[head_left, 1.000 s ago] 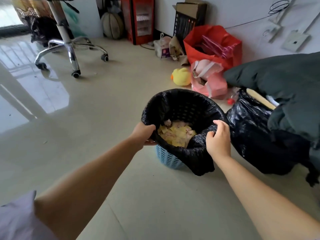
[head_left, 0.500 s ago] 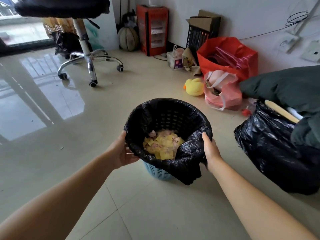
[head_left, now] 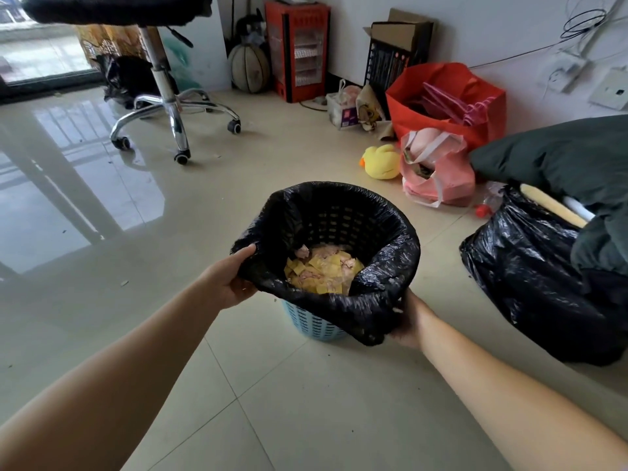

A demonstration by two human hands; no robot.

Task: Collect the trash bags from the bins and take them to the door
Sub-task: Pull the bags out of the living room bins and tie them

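In the head view, a blue bin (head_left: 314, 322) stood on the tiled floor (head_left: 306, 419), lined with a black bag (head_left: 380, 300) whose edge was folded over the rim. Yellow and pink paper scraps (head_left: 323, 271) lay at the bottom of the bag. The left hand (head_left: 231, 280) held the folded edge on the left side, with the thumb on top of the plastic and the other fingers under it, so its grip was closed on the bag. The right hand (head_left: 406, 321) was at the right side, under the hanging fold; most of its fingers were hidden by the plastic, so I cannot tell whether it pinched the bag or only touched it. A second, full black bag (head_left: 530, 283) sat on the floor to the right, well apart from the bin, partly under a dark cushion (head_left: 560, 158). Farther back were a red bag (head_left: 441, 100), a pink bag (head_left: 438, 171), a yellow duck toy (head_left: 382, 161) and a chair (head_left: 163, 96). I judge the step in hand was to free the bag's edge from the rim. The next move probably calls for both hands to lift the fold up and inward all around, gather the opening, and pull the bag straight up without tipping the light bin or spilling scraps.
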